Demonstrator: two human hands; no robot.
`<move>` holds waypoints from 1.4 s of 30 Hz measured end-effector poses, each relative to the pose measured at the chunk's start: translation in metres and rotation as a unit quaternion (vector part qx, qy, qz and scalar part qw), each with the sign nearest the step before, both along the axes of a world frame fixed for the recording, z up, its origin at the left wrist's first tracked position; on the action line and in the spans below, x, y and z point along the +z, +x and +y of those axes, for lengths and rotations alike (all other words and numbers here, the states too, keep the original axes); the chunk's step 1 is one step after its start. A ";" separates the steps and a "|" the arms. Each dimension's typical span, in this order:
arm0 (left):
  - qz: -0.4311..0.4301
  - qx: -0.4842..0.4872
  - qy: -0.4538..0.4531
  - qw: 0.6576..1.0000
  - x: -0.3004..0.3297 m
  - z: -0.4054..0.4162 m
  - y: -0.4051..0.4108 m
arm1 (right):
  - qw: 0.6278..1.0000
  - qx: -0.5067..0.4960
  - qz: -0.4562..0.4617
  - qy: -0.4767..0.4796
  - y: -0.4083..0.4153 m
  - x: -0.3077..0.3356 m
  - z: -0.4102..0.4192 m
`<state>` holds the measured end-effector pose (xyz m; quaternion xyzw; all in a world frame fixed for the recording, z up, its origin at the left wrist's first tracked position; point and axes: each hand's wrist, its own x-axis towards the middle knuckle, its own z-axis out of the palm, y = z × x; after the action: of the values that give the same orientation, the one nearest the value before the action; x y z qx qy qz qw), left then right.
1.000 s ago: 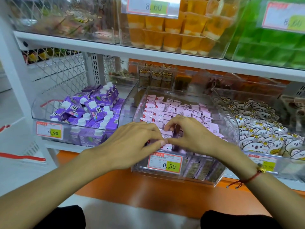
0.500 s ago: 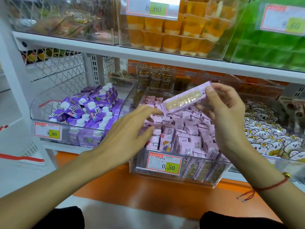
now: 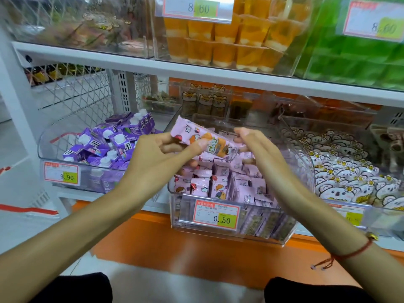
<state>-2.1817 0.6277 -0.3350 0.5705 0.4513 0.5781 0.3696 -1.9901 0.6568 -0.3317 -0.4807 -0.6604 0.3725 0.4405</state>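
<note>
Pinching grips: the left grip [image 3: 153, 158] and the right grip [image 3: 260, 149] both pinch one long pink snack packet [image 3: 220, 147], thumbs on top and fingers curled beneath.
Packet place: it is held in the air, tilted with its left end higher. It sits over the front half of the middle bin [image 3: 306, 165], and its left tip pokes out past the left grip.
Edge above: the white shelf edge [image 3: 196, 73] runs across well above both grips, with open air between it and the bin rims.
Edge in front: the middle bin's front wall juts out further than its neighbours, over the orange ledge [image 3: 170, 243].
Side edges: the middle bin's curved right rim stands just beside the right forearm. The left forearm crosses the corner of the left bin [image 3: 49, 147].
Room to move: the open space lies toward the person, over the orange ledge and above the bin fronts.
Middle bin: clear plastic, filled with small pink packets [image 3: 220, 184] that stand on edge at the front, behind a price tag reading 0.50 [image 3: 216, 216].
Left bin: clear, holding purple cartons with white caps [image 3: 105, 145], tagged 9.90 [image 3: 61, 173].
Right bin: white bear-faced packets [image 3: 341, 178], heaped.
Upper shelf: clear boxes of orange jelly cups [image 3: 229, 47] and green packs [image 3: 360, 51].
Wrist: a red cord bracelet [image 3: 354, 252] is on the right arm.
</note>
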 end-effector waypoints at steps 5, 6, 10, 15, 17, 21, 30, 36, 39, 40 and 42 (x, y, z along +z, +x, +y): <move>0.001 -0.009 -0.041 0.999 0.002 0.001 0.002 | 0.986 0.135 -0.063 0.079 -0.005 -0.001 -0.011; 0.010 -0.014 -0.037 0.999 0.001 0.001 0.003 | 0.981 0.140 -0.091 0.096 -0.006 -0.002 -0.012; 0.093 -0.029 0.028 0.995 -0.001 0.000 0.007 | 0.961 0.113 -0.171 0.187 -0.010 -0.002 -0.012; 0.249 0.032 0.129 0.959 -0.009 0.010 0.008 | 0.986 -0.027 0.028 0.159 0.008 0.005 0.004; 0.369 0.041 0.166 0.913 -0.013 0.014 0.009 | 0.987 -0.062 0.095 0.116 0.018 0.005 0.011; 0.574 -0.011 0.184 0.798 -0.023 0.020 0.018 | 0.987 -0.087 0.082 0.105 0.029 0.001 0.014; 0.617 -0.053 0.195 0.761 -0.028 0.016 0.016 | 0.982 -0.024 0.001 0.186 0.016 -0.005 0.006; 0.587 -0.106 0.184 0.781 -0.029 0.008 0.003 | 0.988 0.037 -0.065 0.136 0.012 -0.015 0.011; 0.563 -0.121 0.193 0.794 -0.032 0.007 -0.004 | 0.987 0.048 -0.110 0.110 0.009 -0.023 0.013; 0.544 -0.118 0.191 0.809 -0.032 0.006 -0.006 | 0.986 0.053 -0.119 0.103 0.007 -0.025 0.013; 0.507 -0.094 0.182 0.838 -0.032 0.005 -0.008 | 0.982 0.055 -0.146 0.106 0.004 -0.030 0.014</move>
<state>-2.1893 0.6330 -0.3673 0.8803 0.4064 0.2428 0.0311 -1.9857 0.6712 -0.3616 -0.4433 -0.7786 0.2502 0.3668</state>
